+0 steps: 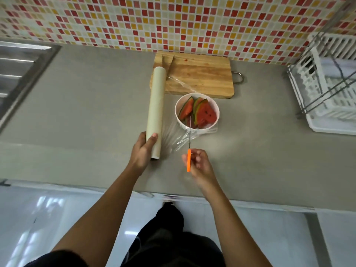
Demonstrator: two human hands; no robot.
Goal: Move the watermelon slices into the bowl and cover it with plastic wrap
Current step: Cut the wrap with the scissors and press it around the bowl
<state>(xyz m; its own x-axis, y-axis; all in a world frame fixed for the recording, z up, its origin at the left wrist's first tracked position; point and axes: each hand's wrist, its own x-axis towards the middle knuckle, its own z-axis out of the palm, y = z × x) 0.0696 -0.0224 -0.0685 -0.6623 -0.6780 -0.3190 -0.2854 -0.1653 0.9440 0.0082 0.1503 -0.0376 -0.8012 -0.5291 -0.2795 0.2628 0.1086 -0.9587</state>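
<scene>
A white bowl point(197, 112) stands on the grey counter with several watermelon slices point(204, 112) inside. Left of it lies a long roll of plastic wrap point(156, 110); my left hand point(143, 149) grips its near end. A clear sheet of wrap point(178, 138) stretches from the roll toward the bowl and is crumpled at the bowl's near side. My right hand point(198, 162) holds orange-handled scissors point(189, 159), edge-on to the camera, with the thin blades pointing away through the sheet toward the bowl.
A wooden cutting board point(200, 76) with wooden tongs point(167, 63) lies behind the bowl against the tiled wall. A white dish rack point(327, 87) stands at the right. A steel sink point(21, 74) is at the left. The counter's front edge runs just below my hands.
</scene>
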